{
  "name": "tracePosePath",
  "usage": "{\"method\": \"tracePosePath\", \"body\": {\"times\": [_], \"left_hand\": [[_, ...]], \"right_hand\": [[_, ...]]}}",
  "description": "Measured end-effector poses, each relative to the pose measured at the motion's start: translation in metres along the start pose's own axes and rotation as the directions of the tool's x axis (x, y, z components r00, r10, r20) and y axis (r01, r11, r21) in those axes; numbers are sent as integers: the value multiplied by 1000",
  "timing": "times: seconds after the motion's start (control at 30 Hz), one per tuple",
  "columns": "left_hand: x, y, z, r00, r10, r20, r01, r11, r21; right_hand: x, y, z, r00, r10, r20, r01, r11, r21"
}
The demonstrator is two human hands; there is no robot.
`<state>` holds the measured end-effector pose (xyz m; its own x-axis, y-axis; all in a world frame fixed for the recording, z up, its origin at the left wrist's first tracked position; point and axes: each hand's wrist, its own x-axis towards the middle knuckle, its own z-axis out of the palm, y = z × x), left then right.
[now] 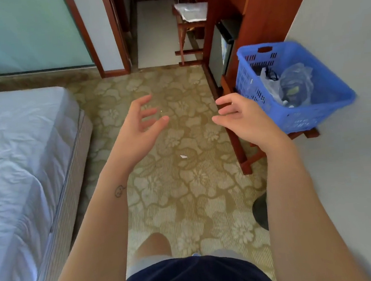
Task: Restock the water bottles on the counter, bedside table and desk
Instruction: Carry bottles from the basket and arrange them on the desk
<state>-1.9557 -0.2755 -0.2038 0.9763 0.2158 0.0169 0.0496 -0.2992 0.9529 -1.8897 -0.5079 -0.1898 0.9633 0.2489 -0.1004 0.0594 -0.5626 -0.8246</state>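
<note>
My left hand (137, 128) and my right hand (243, 121) are both held out in front of me over the patterned carpet, fingers loosely spread, holding nothing. To the right of my right hand a blue plastic basket (325, 108) sits on a low wooden stand; it holds clear plastic bags and dark items. No water bottle can be made out plainly. A small fridge (222, 54) stands under the wooden cabinet beyond the basket.
A bed with a white sheet (18, 166) fills the left side. A wooden folding rack (190, 27) with a white cloth stands in the hallway ahead. The wall is close on the right. A scrap of white paper (183, 156) lies on the carpet.
</note>
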Motion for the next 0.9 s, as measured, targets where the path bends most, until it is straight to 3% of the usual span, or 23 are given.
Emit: {"method": "tracePosePath", "body": {"times": [0.3,0.63,0.9], "left_hand": [[164,-18,-5,988,69,137,-77,995,56],[353,-14,-29,921,159,356,-205,974,96],[435,-19,36,775,130,619,-206,977,53]], "right_hand": [[125,1,2,985,61,-161,-55,998,42],[252,-18,31,898,194,-396,-117,971,210],[287,15,5,732,391,-558,-256,917,307]]}}
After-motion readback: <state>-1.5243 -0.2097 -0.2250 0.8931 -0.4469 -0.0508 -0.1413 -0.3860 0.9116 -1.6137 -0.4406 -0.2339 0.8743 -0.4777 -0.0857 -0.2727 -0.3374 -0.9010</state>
